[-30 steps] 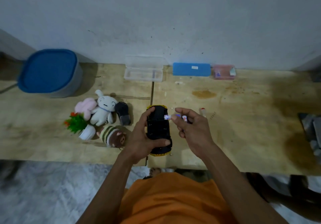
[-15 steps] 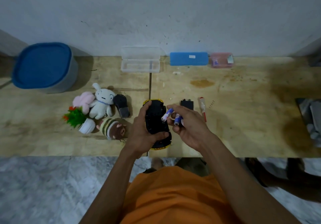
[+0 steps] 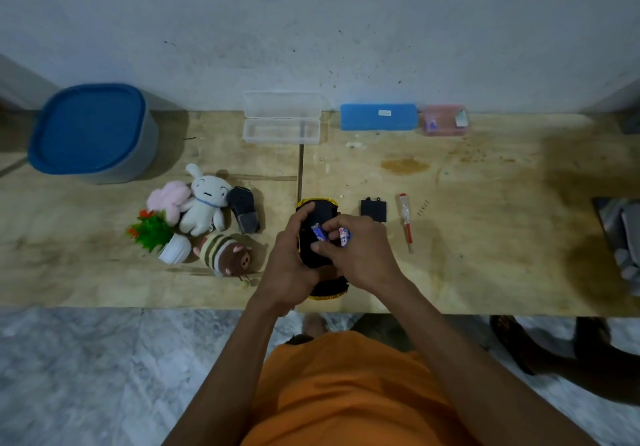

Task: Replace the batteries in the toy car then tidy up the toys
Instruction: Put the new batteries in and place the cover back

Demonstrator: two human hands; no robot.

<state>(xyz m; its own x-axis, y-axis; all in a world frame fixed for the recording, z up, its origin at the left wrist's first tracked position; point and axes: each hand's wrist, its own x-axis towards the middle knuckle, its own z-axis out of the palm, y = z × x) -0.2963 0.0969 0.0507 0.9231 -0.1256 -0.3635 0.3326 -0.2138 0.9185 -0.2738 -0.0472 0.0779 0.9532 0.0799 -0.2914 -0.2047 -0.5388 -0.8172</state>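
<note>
Hands cover much of the toy car (image 3: 317,217): left (image 3: 287,265) gripping it, right (image 3: 356,255) pinching batteries (image 3: 320,232).

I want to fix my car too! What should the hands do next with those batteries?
Probably press the battery down into the upturned toy car. The right hand already holds it over the underside, the left hand steadies the car, and the cover lies off.
</note>
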